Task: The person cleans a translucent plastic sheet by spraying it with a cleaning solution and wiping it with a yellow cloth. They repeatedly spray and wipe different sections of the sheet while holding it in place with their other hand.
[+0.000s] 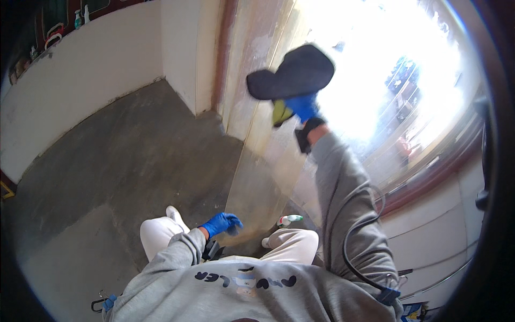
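My right hand, in a blue glove, is raised against a large glass pane with bright light behind it. It grips a dark flat-faced pad or sponge-like tool with a yellow-green part beside the fingers; the exact kind cannot be told. Low in front of my body, my left hand, also blue-gloved, hangs with bent fingers and holds nothing visible. A white bottle with a red label and green cap is near my right knee, by the foot of the glass.
Grey concrete floor spreads to the left, up to a low white wall with spray bottles on its ledge. A maroon frame edges the glass at the right. A dark cable runs along my right sleeve.
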Tool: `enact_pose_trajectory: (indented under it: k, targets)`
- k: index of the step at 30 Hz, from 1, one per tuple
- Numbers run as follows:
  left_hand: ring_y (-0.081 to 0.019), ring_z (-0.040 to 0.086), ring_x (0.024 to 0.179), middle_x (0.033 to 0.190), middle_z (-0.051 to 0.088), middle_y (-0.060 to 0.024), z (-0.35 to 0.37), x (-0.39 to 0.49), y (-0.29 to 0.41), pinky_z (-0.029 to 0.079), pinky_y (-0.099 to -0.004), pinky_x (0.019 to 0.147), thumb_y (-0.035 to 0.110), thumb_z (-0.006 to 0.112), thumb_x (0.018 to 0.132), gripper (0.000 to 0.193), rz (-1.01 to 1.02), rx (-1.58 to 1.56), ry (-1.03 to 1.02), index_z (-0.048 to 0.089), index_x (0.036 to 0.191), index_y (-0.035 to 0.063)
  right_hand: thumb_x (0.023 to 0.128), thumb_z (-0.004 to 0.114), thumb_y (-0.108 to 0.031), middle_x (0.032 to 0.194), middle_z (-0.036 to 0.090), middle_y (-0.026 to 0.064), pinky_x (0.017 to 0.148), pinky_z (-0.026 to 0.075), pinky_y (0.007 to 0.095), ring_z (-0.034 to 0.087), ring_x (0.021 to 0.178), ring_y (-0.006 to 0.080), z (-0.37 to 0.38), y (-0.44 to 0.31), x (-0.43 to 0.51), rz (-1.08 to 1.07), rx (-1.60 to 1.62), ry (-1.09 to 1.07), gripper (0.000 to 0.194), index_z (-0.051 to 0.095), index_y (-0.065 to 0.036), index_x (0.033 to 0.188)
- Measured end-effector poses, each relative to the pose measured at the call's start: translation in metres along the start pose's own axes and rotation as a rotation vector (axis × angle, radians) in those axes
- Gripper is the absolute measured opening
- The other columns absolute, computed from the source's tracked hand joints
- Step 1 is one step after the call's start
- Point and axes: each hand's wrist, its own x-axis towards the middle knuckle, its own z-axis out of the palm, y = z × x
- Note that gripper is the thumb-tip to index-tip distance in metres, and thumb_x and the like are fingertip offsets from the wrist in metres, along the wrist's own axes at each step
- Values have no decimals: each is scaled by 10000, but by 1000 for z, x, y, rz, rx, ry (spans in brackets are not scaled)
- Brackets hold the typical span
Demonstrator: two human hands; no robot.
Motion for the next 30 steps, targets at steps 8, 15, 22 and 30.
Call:
enact_pose_trajectory:
  k: [8, 15, 22, 30]
  targets:
    - [-238, 663, 765, 953, 658, -128, -2, -2, 11, 548, -336, 706, 116, 435, 933, 217, -115, -197, 24, 628, 948, 17, 825, 603, -293, 1287, 470, 122, 1051, 270, 357, 404, 1211, 271, 70, -112, -209, -78, 396, -659, 515, 445, -67, 1260]
    - [-276, 664, 766, 965, 653, -142, -11, -4, 4, 554, -367, 688, 71, 457, 915, 167, -74, -181, -3, 600, 974, 8, 904, 508, -88, 1402, 357, 72, 1075, 251, 319, 346, 1282, 178, 52, -56, -121, 949, 1851, -438, 494, 335, -60, 1366]
    - [-253, 663, 776, 954, 655, -135, -15, -2, 3, 554, -358, 686, 47, 460, 907, 154, -13, 52, -22, 595, 972, 7, 912, 484, -296, 1282, 495, 91, 1041, 316, 350, 448, 1201, 212, -11, 11, 28, 80, 799, 115, 465, 418, -49, 1300]
    - [-237, 662, 749, 924, 661, -120, -4, 5, 14, 546, -343, 662, 141, 479, 916, 177, -55, -223, -67, 603, 955, 21, 732, 631, -388, 788, 561, 128, 628, 439, 420, 551, 719, 332, 44, -100, -136, -347, 280, -317, 313, 565, -87, 785]
